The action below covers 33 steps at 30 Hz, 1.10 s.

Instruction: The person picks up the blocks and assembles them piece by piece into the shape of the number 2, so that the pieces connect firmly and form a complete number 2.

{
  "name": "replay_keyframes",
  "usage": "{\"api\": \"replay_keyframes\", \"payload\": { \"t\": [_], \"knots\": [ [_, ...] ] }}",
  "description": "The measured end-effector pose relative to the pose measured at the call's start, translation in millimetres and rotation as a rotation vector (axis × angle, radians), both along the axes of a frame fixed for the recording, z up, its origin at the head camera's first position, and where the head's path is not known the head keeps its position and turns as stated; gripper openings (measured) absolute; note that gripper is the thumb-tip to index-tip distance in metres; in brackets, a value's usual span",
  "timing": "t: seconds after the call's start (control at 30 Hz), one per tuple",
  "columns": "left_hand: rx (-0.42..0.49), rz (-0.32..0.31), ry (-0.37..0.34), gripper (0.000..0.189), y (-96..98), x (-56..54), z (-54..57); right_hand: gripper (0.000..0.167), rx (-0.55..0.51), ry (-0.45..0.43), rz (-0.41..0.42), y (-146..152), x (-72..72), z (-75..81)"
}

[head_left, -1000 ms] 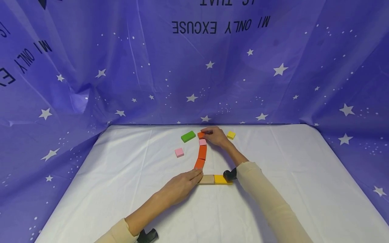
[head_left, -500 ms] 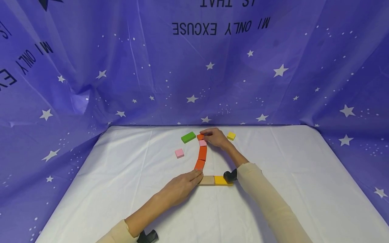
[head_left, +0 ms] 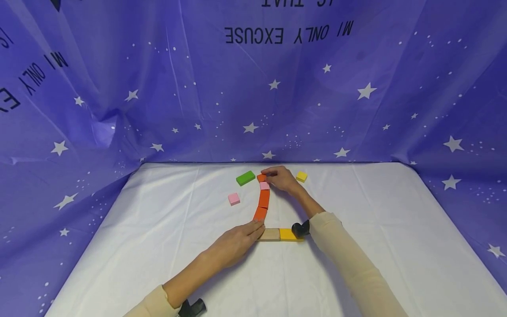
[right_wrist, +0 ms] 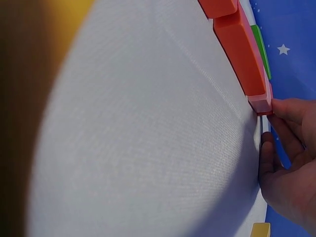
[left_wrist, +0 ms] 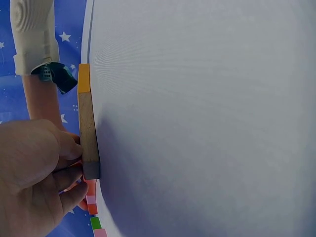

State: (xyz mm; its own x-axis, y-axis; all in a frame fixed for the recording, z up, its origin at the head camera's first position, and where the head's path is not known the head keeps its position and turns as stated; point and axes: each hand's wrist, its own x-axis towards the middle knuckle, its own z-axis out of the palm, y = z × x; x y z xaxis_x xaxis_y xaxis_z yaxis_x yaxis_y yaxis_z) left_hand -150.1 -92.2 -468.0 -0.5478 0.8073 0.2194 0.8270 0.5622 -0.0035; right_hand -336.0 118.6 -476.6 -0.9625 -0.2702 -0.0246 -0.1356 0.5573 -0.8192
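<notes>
In the head view, a curved row on the white table runs from an orange block through another orange block and a small pink block to a small orange block. My right hand pinches that far block between thumb and finger. Straight fingers of my left hand rest over the left end of a plain wooden block, at the row's near end. A yellow block adjoins the wooden block's right end. In the left wrist view, my left fingertips touch the wooden block's side.
A green block and a loose pink block lie left of the row. Beyond my right hand is a small yellow block. The right wrist's black camera overlaps the near yellow block. A purple starry cloth hangs behind the table.
The small orange block at the far end has shifted slightly toward the pink block, with my right fingers on it. My left hand stays in place.
</notes>
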Motion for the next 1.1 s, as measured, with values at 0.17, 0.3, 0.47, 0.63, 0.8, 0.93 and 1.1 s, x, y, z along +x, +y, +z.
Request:
{"api": "replay_keyframes", "payload": {
  "t": [0.17,0.3,0.47,0.63,0.8,0.93,1.1],
  "knots": [
    [-0.007,0.005,-0.01,0.042,0.2,-0.2,0.5,0.031,0.0,-0.007,-0.003,0.9,2.1,1.4],
    [-0.007,0.007,-0.011,0.042,-0.2,-0.2,0.9,0.031,0.001,-0.006,-0.003,2.2,2.8,1.5],
    [0.012,-0.004,0.003,0.042,-0.2,-0.2,0.7,0.032,-0.005,-0.007,-0.012,2.7,2.7,0.5],
    [0.008,-0.005,0.007,0.042,0.3,-0.2,0.7,0.031,-0.006,0.004,-0.017,2.9,3.3,0.4],
    [0.003,-0.002,0.007,0.042,0.6,-0.5,0.8,0.032,-0.004,0.009,-0.013,3.2,3.8,0.7],
    [0.0,-0.002,0.01,0.042,0.7,-0.6,0.8,0.034,-0.016,0.017,0.015,5.1,4.9,3.1],
    [-0.002,0.0,0.002,0.043,0.5,-0.4,0.6,0.036,-0.023,0.044,0.06,13.9,7.7,12.7]
  ]
}}
